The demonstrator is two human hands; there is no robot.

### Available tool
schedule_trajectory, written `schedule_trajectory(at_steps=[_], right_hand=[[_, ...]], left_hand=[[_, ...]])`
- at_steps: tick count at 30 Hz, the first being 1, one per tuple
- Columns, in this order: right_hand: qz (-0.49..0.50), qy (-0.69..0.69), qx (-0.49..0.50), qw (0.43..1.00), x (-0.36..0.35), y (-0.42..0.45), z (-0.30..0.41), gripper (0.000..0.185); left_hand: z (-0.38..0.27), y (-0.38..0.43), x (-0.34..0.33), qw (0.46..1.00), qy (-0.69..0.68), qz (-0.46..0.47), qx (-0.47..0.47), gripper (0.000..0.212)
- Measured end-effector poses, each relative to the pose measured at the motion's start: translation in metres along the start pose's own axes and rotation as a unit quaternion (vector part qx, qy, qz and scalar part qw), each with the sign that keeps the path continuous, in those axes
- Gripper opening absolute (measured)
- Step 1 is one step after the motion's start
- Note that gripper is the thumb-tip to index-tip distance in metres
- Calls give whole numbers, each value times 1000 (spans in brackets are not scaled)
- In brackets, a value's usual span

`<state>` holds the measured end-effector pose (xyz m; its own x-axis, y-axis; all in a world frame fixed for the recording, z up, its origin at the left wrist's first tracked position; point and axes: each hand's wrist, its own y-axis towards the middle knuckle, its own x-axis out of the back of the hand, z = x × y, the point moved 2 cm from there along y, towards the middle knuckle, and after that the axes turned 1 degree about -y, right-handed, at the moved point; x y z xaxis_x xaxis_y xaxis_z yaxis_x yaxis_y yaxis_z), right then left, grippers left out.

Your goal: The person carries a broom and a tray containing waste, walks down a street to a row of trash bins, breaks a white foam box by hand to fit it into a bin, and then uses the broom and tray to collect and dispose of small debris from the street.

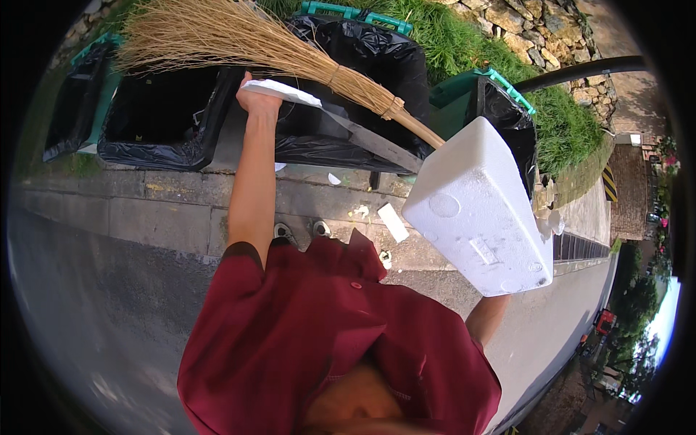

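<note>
At the end of my raised left arm, my left hand grips a white foam piece that covers its fingers. A white polystyrene foam box is tilted at the right, and my right forearm runs up behind it; my right hand is hidden there. A twig broom lies across the black-lined bins, its bristles to the upper left and its wooden handle passing behind the box. Below the broom, a grey flat strip slants over the middle bin toward the box.
More lined bins stand at the left and right. On the paving are a white foam slab and small white scraps, near my shoes. Grass and a stone wall lie beyond; a road runs behind me.
</note>
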<state>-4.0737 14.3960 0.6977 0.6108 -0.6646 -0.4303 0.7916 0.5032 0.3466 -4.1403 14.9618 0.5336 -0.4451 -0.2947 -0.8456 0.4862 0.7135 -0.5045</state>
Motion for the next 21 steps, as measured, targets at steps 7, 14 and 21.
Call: schedule_trajectory(at_steps=[7,14,21], right_hand=[[-117,-99,32,988,-38,-25,-9,60],[-64,-418,-32,905,-49,-29,-18,83],[110,-450,17,886,-40,11,-34,74]], left_hand=[[38,38,18,825,531,39,-188,27],[82,-53,-45,203,763,406,-460,56],[136,-27,-48,-57,817,447,-360,89]])
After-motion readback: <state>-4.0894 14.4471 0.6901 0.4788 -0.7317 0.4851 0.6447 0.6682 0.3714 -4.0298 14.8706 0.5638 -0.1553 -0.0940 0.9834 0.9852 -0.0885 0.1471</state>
